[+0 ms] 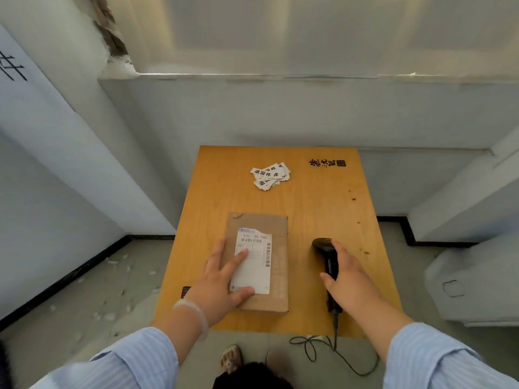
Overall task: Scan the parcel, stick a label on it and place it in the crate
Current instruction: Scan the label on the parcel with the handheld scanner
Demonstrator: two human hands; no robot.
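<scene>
Head view: small wooden table [314,209] against a white wall, seen from above.

Parcel [259,262]: flat brown cardboard box, lying flat on the near-left part of the table, long side running away from the person. White shipping label [254,262] on its top face, barcodes visible, upper edge torn.

Left hand [222,282]: open, palm down, resting on the parcel's left side. Fingers spread, index finger and thumb lying on the shipping label. Not gripping, just pressing flat. Pale bracelet [193,315] on the wrist, blue striped sleeve [134,357] behind it.

Right hand [349,282]: closing around the handle of the black scanner [327,265], fingers curled over it, thumb on the near side. Scanner lies on the table just right of the parcel, not touching it, head pointing away from the person. Can't tell if it's lifted at all. Its cable [334,352] drops off the near table edge and loops on the floor.

Stickers [270,175]: loose pile of small white ones with black characters, far-centre of the table, well apart from the parcel.

Black printed mark [327,163] at the far-right corner of the table.

Crate: not visible.
</scene>
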